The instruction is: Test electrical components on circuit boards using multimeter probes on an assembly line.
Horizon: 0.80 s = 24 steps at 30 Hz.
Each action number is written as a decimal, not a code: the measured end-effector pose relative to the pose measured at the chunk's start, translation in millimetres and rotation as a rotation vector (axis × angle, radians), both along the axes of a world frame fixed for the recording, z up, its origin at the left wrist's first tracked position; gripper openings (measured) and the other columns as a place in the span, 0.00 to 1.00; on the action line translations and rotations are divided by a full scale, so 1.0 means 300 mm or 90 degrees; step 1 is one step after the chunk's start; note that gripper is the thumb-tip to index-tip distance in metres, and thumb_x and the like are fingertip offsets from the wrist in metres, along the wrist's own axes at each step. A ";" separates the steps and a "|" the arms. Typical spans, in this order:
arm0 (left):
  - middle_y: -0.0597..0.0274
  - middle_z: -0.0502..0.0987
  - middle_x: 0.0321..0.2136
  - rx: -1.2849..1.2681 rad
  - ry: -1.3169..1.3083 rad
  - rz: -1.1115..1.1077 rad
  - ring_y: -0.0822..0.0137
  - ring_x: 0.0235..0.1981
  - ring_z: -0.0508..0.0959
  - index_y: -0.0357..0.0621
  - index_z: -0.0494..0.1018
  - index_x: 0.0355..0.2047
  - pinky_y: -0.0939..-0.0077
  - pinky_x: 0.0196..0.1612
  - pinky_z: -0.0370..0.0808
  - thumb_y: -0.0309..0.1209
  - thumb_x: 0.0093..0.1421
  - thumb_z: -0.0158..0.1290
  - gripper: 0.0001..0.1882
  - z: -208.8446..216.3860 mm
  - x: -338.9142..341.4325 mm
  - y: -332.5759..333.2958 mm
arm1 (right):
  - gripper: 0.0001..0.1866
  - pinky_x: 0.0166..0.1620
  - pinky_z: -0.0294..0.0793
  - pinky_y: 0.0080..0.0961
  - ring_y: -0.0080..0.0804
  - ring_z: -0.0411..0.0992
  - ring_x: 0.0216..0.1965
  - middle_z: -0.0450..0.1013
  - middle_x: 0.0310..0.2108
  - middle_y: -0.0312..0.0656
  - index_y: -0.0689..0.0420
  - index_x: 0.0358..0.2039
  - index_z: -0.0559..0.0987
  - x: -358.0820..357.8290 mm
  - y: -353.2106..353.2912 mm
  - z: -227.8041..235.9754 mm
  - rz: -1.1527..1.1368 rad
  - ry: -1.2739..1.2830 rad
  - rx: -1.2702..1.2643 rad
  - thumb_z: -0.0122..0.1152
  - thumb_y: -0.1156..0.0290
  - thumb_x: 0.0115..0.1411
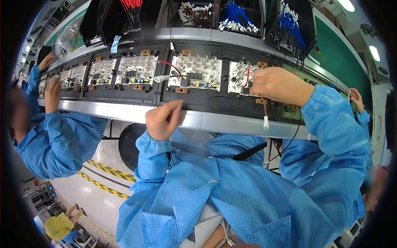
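My right hand (276, 84) is pinched over a white circuit board (236, 69), hiding much of its right side. A red wire (248, 77) shows beside my fingertips. From under the hand a brown lead hangs over the fixture's front, ending in a white connector (266, 122). My left hand (161, 120) hovers at the bench's metal front edge, fingers curled, with nothing visible in it. Ahead of it lies another white circuit board (194, 68) with a dark digit display and clear round parts. A red-and-brown lead with a white connector (161, 78) is on this board's left side.
More boards (136, 71) sit in the black fixture (165, 93) to the left. Black bins with blue wires (239, 16), red wires (131, 10) and white-ended leads (194, 14) stand behind. Co-workers in blue sleeves (62, 136) sit on both sides. A round black stool (132, 146) stands below.
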<state>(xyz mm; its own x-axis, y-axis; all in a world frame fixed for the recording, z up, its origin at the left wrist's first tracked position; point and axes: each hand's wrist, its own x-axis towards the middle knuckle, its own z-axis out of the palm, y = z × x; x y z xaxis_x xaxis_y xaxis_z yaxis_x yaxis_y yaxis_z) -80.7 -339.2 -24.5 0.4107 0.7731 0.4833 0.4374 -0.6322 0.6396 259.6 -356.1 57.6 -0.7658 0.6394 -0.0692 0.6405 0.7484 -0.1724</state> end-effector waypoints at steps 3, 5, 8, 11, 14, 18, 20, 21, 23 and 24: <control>0.59 0.75 0.16 -0.002 -0.004 0.000 0.68 0.13 0.74 0.40 0.78 0.34 0.77 0.18 0.68 0.20 0.53 0.58 0.07 -0.002 -0.002 0.002 | 0.03 0.39 0.74 0.26 0.32 0.72 0.34 0.69 0.24 0.36 0.54 0.26 0.75 -0.011 0.000 0.012 0.033 -0.019 0.038 0.58 0.71 0.49; 0.59 0.75 0.16 0.011 -0.009 -0.008 0.68 0.13 0.74 0.40 0.78 0.34 0.77 0.18 0.68 0.20 0.53 0.58 0.07 -0.004 0.001 0.007 | 0.04 0.39 0.74 0.26 0.31 0.71 0.34 0.68 0.24 0.36 0.54 0.27 0.75 -0.023 -0.006 0.031 0.049 -0.026 0.061 0.57 0.72 0.49; 0.62 0.73 0.13 0.048 -0.010 -0.030 0.76 0.12 0.71 0.38 0.78 0.34 0.83 0.17 0.63 0.19 0.55 0.57 0.06 -0.003 0.005 0.008 | 0.09 0.35 0.73 0.25 0.32 0.70 0.31 0.68 0.23 0.35 0.55 0.32 0.78 -0.042 -0.024 0.086 0.049 -0.035 0.100 0.56 0.73 0.47; 0.62 0.73 0.13 0.040 -0.010 -0.029 0.75 0.12 0.71 0.38 0.78 0.34 0.83 0.17 0.64 0.20 0.55 0.57 0.06 0.000 0.003 0.006 | 0.10 0.34 0.72 0.26 0.32 0.70 0.30 0.69 0.23 0.35 0.55 0.33 0.78 -0.038 -0.034 0.176 0.033 -0.042 0.145 0.56 0.73 0.48; 0.62 0.73 0.13 0.029 -0.001 -0.021 0.75 0.12 0.71 0.38 0.78 0.34 0.82 0.17 0.64 0.20 0.55 0.56 0.06 -0.005 -0.005 0.006 | 0.12 0.31 0.69 0.30 0.34 0.70 0.28 0.70 0.21 0.36 0.55 0.35 0.79 0.000 -0.031 0.277 0.009 -0.035 0.182 0.59 0.75 0.46; 0.61 0.73 0.14 0.027 -0.001 -0.021 0.75 0.12 0.71 0.39 0.79 0.34 0.82 0.17 0.63 0.21 0.55 0.57 0.06 -0.015 -0.022 0.004 | 0.10 0.33 0.69 0.32 0.36 0.70 0.29 0.73 0.25 0.39 0.56 0.36 0.78 0.168 0.009 0.434 -0.073 -0.049 0.295 0.60 0.73 0.51; 0.58 0.74 0.15 0.016 -0.003 -0.018 0.68 0.14 0.73 0.39 0.79 0.34 0.78 0.18 0.66 0.20 0.54 0.57 0.07 -0.021 -0.023 -0.003 | 0.11 0.33 0.70 0.29 0.30 0.72 0.29 0.75 0.27 0.40 0.58 0.38 0.79 0.357 0.048 0.543 -0.293 -0.114 0.314 0.59 0.66 0.57; 0.55 0.74 0.15 -0.009 -0.011 -0.018 0.62 0.15 0.74 0.40 0.79 0.34 0.73 0.19 0.68 0.20 0.52 0.57 0.07 -0.021 -0.024 -0.006 | 0.15 0.32 0.70 0.25 0.26 0.72 0.28 0.77 0.28 0.40 0.60 0.39 0.80 0.477 0.041 0.603 -0.475 -0.209 0.334 0.59 0.62 0.59; 0.52 0.73 0.16 0.013 -0.015 -0.033 0.57 0.15 0.74 0.38 0.78 0.30 0.71 0.19 0.67 0.21 0.53 0.56 0.04 -0.023 -0.020 -0.005 | 0.13 0.32 0.72 0.29 0.30 0.74 0.28 0.78 0.29 0.42 0.59 0.37 0.80 0.738 -0.026 0.677 -0.688 0.019 0.229 0.58 0.63 0.58; 0.51 0.71 0.14 0.031 0.002 -0.048 0.55 0.14 0.72 0.38 0.76 0.25 0.69 0.18 0.65 0.21 0.54 0.55 0.01 -0.021 -0.021 -0.005 | 0.13 0.33 0.72 0.29 0.30 0.75 0.28 0.78 0.28 0.42 0.59 0.37 0.80 0.873 -0.023 0.685 -0.649 0.010 0.279 0.58 0.63 0.58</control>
<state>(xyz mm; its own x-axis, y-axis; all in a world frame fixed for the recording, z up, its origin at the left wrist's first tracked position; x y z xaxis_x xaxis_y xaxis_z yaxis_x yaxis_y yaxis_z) -87.0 -340.7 -30.8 0.4683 0.7161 0.5176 0.3898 -0.6932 0.6063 521.6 -363.0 263.2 0.1341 0.9371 0.3221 0.9909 -0.1295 -0.0358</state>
